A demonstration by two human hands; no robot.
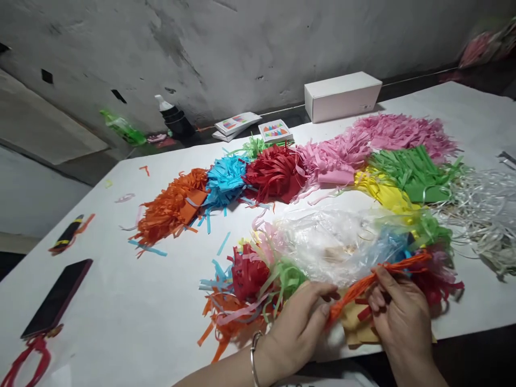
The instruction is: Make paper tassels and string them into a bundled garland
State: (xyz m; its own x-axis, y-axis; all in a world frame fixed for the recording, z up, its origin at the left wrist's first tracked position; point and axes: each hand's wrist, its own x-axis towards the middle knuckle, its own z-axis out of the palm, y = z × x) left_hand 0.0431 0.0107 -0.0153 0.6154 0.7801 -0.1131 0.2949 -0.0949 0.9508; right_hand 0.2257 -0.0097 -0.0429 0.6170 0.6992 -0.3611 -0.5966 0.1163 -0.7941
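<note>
Between my two hands runs a twisted strand of orange tissue paper (pixel 357 287), held over the near edge of the white table. My left hand (pixel 298 322) pinches its lower left end. My right hand (pixel 399 306) grips it farther along, and the loose fringe trails off to the right. Beneath the right hand lies a flat tan piece (pixel 358 322), partly covered. A crumpled clear plastic bag (pixel 322 242) sits just beyond my hands. To the left of my left hand is a mixed heap of fringed paper with a red bunch (pixel 250 271) and orange strips (pixel 229 312).
Fringed bundles lie across the table's middle: orange (pixel 173 207), blue (pixel 228 180), red (pixel 276 172), pink (pixel 403 134), green (pixel 419 172) and yellow (pixel 387 191). White string (pixel 487 209) is at right. A white box (pixel 342 97) stands behind; a phone (pixel 58 298) and cutter (pixel 67 235) lie left.
</note>
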